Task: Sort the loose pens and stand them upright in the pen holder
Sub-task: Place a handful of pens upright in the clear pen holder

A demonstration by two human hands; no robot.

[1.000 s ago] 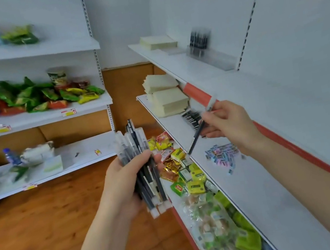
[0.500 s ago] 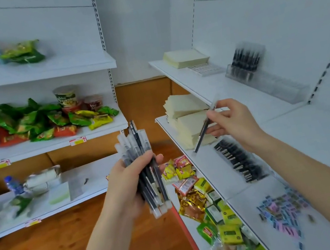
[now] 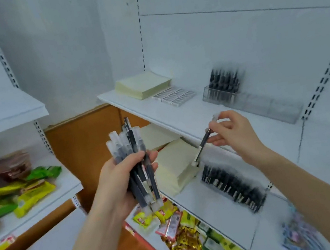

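Nearest me, my left hand [image 3: 123, 182] is clenched round a bundle of pens [image 3: 135, 163], fingers wrapped over the dark barrels. The bundle stands roughly upright, clear caps showing at both the top and the bottom. One black pen sticks up higher than the rest.

To the right and a little further out, my right hand [image 3: 234, 134] pinches a single pen [image 3: 203, 142] between thumb and fingertips near its upper end. The pen slants down and to the left, and its lower tip hangs in front of a stack of pale pads [image 3: 175, 162]. It touches no shelf.

Below both hands, snack packets [image 3: 176, 222] lie heaped on the lowest shelf. On the middle shelf [image 3: 219, 214] a row of dark pens [image 3: 234, 185] lies flat, side by side, just right of the pads.

Further off, on the top shelf [image 3: 180, 117], the clear holder [image 3: 267, 110] stands against the back wall, beyond my right hand. A cluster of dark pens [image 3: 224, 82] stands upright in its left end. Left of it lie a row of small white boxes [image 3: 174, 96] and another pale pad [image 3: 142, 84]. On the far left, a second shelf unit carries green and yellow packets [image 3: 17, 195], which are blurred.
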